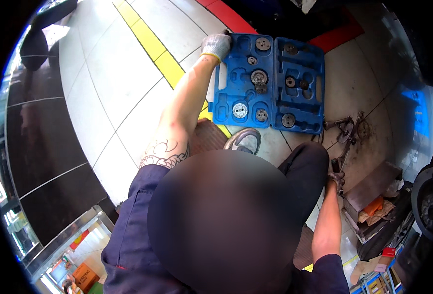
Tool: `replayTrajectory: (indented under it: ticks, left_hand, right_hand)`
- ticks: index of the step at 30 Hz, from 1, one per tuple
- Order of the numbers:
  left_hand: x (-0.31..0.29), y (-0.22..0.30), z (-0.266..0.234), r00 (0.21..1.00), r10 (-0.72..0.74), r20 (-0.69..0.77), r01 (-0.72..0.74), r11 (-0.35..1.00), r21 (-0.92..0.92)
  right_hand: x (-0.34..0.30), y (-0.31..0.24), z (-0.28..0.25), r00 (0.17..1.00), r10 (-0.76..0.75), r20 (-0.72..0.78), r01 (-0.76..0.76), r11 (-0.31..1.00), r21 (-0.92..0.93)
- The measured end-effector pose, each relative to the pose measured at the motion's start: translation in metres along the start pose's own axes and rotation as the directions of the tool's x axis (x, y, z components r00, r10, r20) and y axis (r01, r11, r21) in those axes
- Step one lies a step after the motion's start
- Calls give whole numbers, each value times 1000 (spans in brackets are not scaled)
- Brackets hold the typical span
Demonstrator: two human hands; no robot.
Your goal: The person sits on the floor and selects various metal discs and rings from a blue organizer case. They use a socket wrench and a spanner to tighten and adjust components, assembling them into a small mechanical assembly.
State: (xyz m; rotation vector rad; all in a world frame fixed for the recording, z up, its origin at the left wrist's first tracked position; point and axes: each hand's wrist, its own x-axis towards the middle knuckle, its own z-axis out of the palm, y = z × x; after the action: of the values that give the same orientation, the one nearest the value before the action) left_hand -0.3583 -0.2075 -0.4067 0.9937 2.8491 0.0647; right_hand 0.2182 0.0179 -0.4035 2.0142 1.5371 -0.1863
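Observation:
My left hand [216,46], in a whitish knit glove with dark fingertips, is closed at the far left corner of a blue plastic tool case [218,105]. The case lies unfolded on the floor, its two halves side by side. Round metal adapter discs sit in its moulded recesses, among them a bright disc [240,110] and a ringed disc [259,77]. At the lower right, my right hand [336,180] wears a dirty glove. Its fingers curl near the lower end of a jointed metal tool [346,128]; what they grip is partly hidden.
A worn shoe [244,140] and my bent knee [310,159] are close to the case's near edge. Right of my right hand stands an open box [373,193] with rags, near a wheel [428,201]. Yellow floor tiles [150,43] run past the left side.

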Motion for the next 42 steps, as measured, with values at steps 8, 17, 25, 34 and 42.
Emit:
replayTrajectory:
  ticks: [8, 17, 25, 34, 42]
  left_hand:
    - [-13, 6, 23, 988, -155, -4, 155, 988, -11]
    - [-18, 31, 2, 941, -322, 101, 336, 922, -192]
    - [-18, 32, -6, 960, -198, 200, 208, 978, -29]
    - [-4, 22, -11, 924, -283, 258, 330, 929, -165]
    - [28, -29, -52, 952, 185, 243, -130, 965, -227]
  right_hand:
    - [0, -3, 2, 1000, -17, 24, 19, 994, -106]
    - [7, -2, 6, 997, 52, 49, -50, 998, -32]
    - [-17, -8, -13, 997, 50, 61, -46, 996, -72]
    - [-30, -13, -15, 997, 51, 64, -46, 995, -90]
    - [-18, 5, -14, 997, -67, 24, 69, 996, -65]
